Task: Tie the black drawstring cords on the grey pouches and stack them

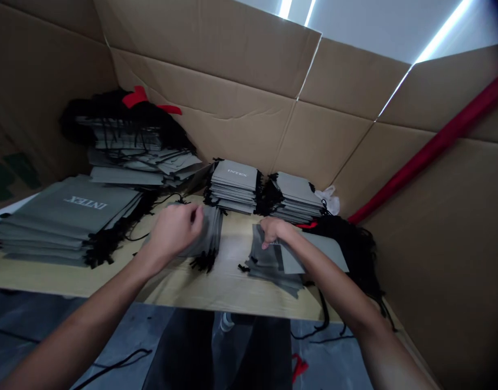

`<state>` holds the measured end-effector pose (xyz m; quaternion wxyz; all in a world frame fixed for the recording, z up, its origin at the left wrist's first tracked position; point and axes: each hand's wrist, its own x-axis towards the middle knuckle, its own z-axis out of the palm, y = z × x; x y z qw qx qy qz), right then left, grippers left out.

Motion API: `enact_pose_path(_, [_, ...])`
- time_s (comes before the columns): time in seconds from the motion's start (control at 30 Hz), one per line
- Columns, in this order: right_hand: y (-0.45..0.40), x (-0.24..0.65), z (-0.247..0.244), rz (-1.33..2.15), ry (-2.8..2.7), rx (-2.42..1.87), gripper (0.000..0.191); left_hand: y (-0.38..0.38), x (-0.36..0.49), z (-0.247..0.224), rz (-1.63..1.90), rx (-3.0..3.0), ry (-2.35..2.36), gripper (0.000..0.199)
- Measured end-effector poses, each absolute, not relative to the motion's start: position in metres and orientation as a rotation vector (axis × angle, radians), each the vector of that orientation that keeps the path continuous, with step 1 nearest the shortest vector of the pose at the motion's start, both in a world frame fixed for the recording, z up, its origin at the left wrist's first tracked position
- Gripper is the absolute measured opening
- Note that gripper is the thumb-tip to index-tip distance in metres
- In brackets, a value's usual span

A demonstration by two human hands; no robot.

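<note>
My left hand [178, 225] is closed, its fingers curled, just over a small stack of grey drawstring pouches [211, 230] with black cord ends. Whether anything is inside its curl I cannot make out. Farther right, my right hand [272, 230] has its fingers bent down onto a loose pile of grey pouches [269, 265], seemingly pinching the top pouch near its printed lettering. A paler grey sheet or pouch [326, 252] lies partly under my right forearm.
Two neat pouch stacks [235, 187] [295, 195] stand against the cardboard wall [233, 103]. A large INTEX stack [70, 211] sits at left, with a heap of pouches and black cords [131, 141] behind. More black cords [354, 249] spill over the table's right edge.
</note>
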<state>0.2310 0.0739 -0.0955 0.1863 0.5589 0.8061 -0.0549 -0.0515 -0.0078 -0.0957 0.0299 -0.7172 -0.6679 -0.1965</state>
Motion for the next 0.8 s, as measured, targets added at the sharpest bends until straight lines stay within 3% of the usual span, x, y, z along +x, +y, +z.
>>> enact_pose_path(0.23, [0.028, 0.247, -0.109, -0.241, 2.221, 1.423, 0.046, 0.003, -0.006, -0.044, -1.047, -2.418, -1.702, 0.045])
enact_pose_path(0.37, [0.019, 0.248, -0.119, -0.211, 2.312, 1.424, 0.024, 0.006, 0.008, -0.021, -1.24, -2.619, -1.446, 0.024])
enact_pose_path(0.43, [0.02, 0.251, -0.117, -0.164, 2.432, 1.491, 0.023, 0.003, 0.011, -0.014, -1.227, -2.714, -1.397, 0.023])
enact_pose_path(0.53, [0.022, 0.256, -0.097, -0.077, 2.621, 1.666, 0.026, -0.002, 0.013, -0.011, -0.965, -2.802, -1.488, 0.05])
enact_pose_path(0.6, [0.021, 0.257, -0.072, -0.018, 2.718, 1.809, 0.018, -0.004, 0.015, -0.013, -0.78, -2.86, -1.546, 0.063])
enact_pose_path(0.67, [0.014, 0.255, -0.045, 0.056, 2.821, 1.949, 0.014, -0.005, 0.02, -0.016, -0.805, -2.925, -1.518, 0.061])
enact_pose_path(0.8, [-0.009, 0.24, -0.007, -0.087, 3.263, 1.983, 0.016, -0.007, 0.03, -0.016, -1.372, -2.934, -1.252, 0.037])
